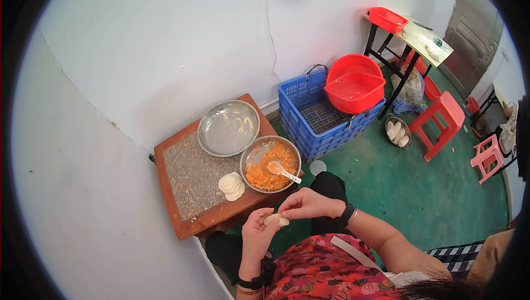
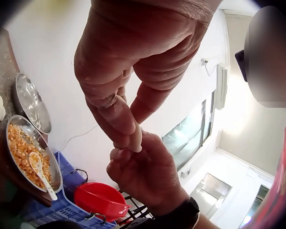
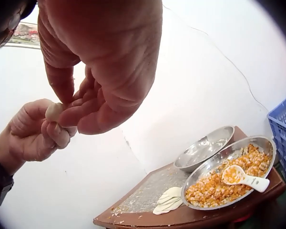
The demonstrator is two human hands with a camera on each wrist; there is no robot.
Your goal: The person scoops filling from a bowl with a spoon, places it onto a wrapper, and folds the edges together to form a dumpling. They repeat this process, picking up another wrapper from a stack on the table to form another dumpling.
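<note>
A small pale dough piece (image 1: 277, 220) is held between both hands in front of the person's lap. The left hand (image 1: 258, 235) grips it from one side, while the right hand (image 1: 309, 203) pinches its edge with thumb and fingertips. In the right wrist view the dough (image 3: 54, 112) looks rounded between the fingers. Beyond the hands a metal bowl (image 1: 252, 156) holds orange, chopped filling (image 1: 259, 174) with a white spoon (image 1: 284, 172) in it. Beside that bowl lies a stack of flat dough rounds (image 1: 232, 186). Fingers hide part of the held dough.
A second metal bowl (image 1: 228, 128) with pale bits inside stands on the wood-framed table (image 1: 187, 176). Right of the table, a blue crate (image 1: 312, 129) bears red basins (image 1: 356, 85). Farther right are a small bowl of white items (image 1: 397, 131) and a red stool (image 1: 441, 120).
</note>
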